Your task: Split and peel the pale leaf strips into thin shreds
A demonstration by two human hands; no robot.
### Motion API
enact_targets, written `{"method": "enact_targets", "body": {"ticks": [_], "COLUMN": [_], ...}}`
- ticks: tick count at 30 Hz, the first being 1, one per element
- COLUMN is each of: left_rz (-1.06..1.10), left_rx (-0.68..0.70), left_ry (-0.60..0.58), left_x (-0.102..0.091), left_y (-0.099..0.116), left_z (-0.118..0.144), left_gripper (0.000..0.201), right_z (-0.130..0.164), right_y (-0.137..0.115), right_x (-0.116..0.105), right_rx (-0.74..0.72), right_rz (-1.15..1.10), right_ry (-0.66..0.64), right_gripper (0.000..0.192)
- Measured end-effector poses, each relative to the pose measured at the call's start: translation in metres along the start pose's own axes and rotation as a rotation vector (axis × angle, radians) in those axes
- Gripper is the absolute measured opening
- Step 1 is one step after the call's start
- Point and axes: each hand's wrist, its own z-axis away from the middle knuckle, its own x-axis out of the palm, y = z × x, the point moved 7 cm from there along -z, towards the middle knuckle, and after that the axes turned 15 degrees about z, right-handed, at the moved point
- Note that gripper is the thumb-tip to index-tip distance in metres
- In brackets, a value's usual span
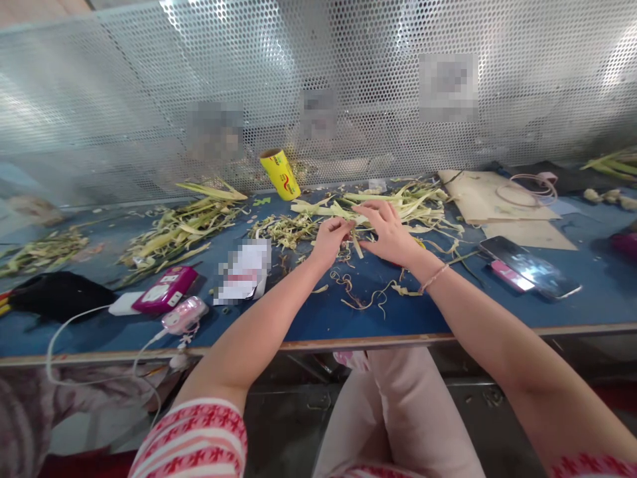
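Note:
Over the middle of the blue table, my left hand [332, 240] is closed, its fingertips pinching a pale green leaf strip [357, 247] that hangs downward. Just right of it, my right hand [387, 232] has its thumb and fingers apart, curved over the plant pieces and close to the same strip. Behind both hands lies a loose pile of long pale green leaves [418, 202]. To the left of my left hand is a heap of small curled plant bits [283, 230]. Thin root-like shreds [365, 299] lie nearer the table edge.
A yellow cardboard tube [281, 176] stands tilted by the perforated metal screen [348, 53]. More leaves [189, 229], a magenta box [166, 290] and a pink case [185, 315] with a white cable are left. Right are a phone [530, 265] and brown paper [490, 199].

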Motion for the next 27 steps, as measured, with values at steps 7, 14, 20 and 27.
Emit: {"method": "enact_targets", "body": {"ticks": [7,14,20,27], "left_rz": [-0.196,-0.287,-0.301,-0.399], "left_rx": [0.042,0.128,0.153,0.259], "left_ry": [-0.024,-0.067,-0.151,-0.132], "left_x": [-0.005,-0.001,0.008,0.014], "left_y": [-0.003,0.004,0.012,0.02], "left_z": [-0.003,-0.002,0.005,0.009], "left_gripper": [0.029,0.015,0.014,0.023], "right_z": [-0.004,-0.006,-0.003,-0.003], "right_y": [0.0,0.015,0.026,0.027], "right_x": [-0.002,0.006,0.016,0.015], "right_rx": [-0.026,0.246,0.457,0.464], "right_rz": [-0.175,-0.316,-0.546,-0.532], "right_ry": [0.052,-0.017,-0.063,-0.04], "right_gripper": [0.015,0.018,0.031,0.032]}}
